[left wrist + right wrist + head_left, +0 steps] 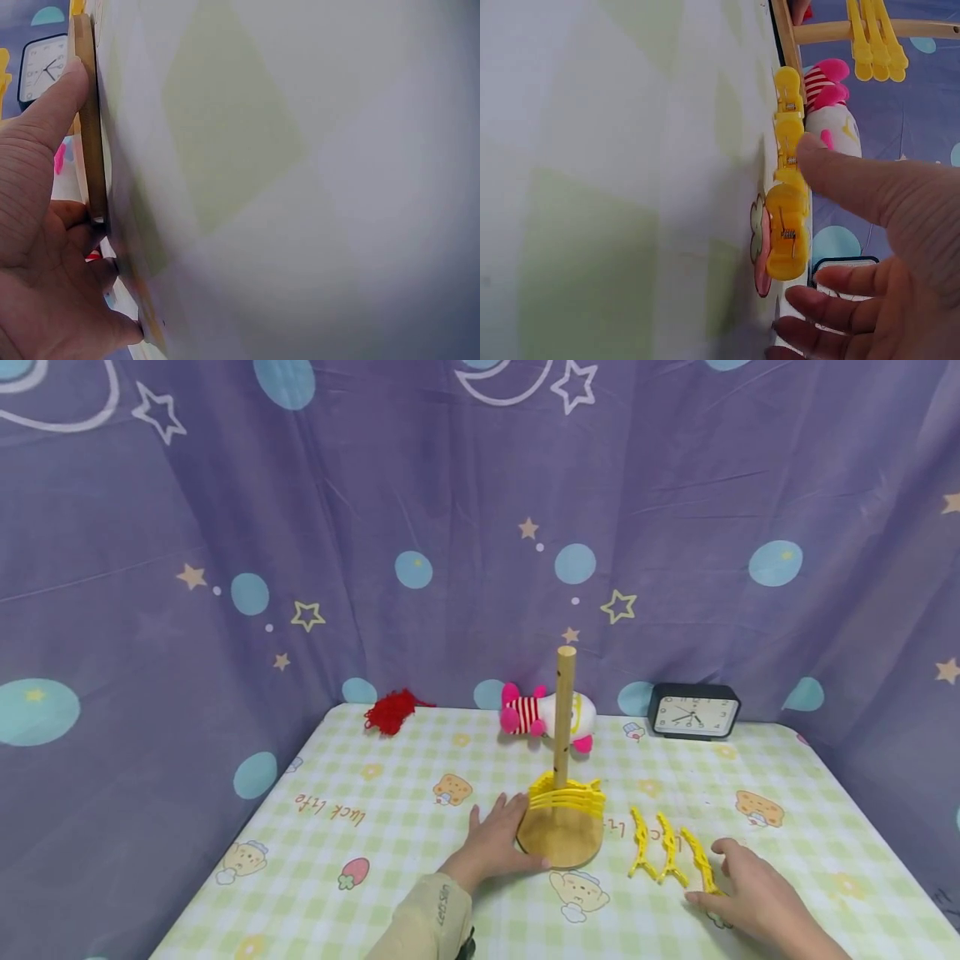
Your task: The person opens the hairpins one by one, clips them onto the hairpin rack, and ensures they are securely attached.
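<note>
A wooden stand, a round base (558,845) with an upright post (564,710), stands mid-table. Several yellow spring clips (567,800) are clamped low on its post, side by side. My left hand (495,847) grips the base's rim, thumb at the near edge and fingers round the left side. Three loose yellow clips lie in a row to the right: a left one (639,843), a middle one (669,852) and a right one (699,860). Around the right clip, whose spring (787,234) shows in the right wrist view, my right hand (757,889) spreads thumb and fingers, holding nothing.
Behind the stand lies a white and pink plush toy (522,714) with red stripes. A black-framed clock (693,712) stands at the back right, a red stringy bundle (392,712) at the back left. A checked cloth (300,877) covers the table; a purple curtain (465,635) hangs behind.
</note>
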A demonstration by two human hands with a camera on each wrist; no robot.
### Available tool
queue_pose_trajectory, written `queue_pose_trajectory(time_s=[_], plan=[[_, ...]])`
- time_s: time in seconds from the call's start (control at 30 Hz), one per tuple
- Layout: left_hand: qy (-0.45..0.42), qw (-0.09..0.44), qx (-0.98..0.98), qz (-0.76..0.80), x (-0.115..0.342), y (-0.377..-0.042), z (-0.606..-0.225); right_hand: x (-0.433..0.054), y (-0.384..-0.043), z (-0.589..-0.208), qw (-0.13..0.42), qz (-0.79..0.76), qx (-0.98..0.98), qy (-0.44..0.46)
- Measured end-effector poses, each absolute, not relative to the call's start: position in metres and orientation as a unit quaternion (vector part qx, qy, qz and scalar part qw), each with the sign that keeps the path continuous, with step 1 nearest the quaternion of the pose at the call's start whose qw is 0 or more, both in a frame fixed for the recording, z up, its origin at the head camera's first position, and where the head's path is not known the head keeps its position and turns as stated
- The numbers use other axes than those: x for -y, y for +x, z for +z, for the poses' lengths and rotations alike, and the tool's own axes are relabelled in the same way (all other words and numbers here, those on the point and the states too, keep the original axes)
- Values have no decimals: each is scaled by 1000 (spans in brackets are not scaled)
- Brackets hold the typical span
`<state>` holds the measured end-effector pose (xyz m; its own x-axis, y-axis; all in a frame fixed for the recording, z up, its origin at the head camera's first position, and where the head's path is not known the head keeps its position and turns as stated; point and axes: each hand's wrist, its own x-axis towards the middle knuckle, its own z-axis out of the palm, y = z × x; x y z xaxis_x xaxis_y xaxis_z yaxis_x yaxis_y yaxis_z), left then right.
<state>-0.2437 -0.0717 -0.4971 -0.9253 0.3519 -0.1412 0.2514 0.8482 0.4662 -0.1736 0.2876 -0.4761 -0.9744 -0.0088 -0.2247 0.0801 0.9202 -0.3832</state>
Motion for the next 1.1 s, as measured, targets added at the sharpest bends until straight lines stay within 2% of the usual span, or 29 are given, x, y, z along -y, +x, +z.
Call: queue_pose_trajectory(time_s=[0.13, 0.5, 0.77, 1.1], plan=[[157, 112, -955, 224, 71, -245, -498, -288, -169, -480, 121, -207, -970, 23], [163, 113, -954, 224, 71, -241, -493, -288, -158, -485, 81, -180, -980, -15], [163, 110, -955, 223, 72, -239, -490, -290, -161, -482, 74, -210, -975, 16], [157, 116, -954, 226, 71, -239, -490, -290, -162, -461, -9, -261, -965, 37]])
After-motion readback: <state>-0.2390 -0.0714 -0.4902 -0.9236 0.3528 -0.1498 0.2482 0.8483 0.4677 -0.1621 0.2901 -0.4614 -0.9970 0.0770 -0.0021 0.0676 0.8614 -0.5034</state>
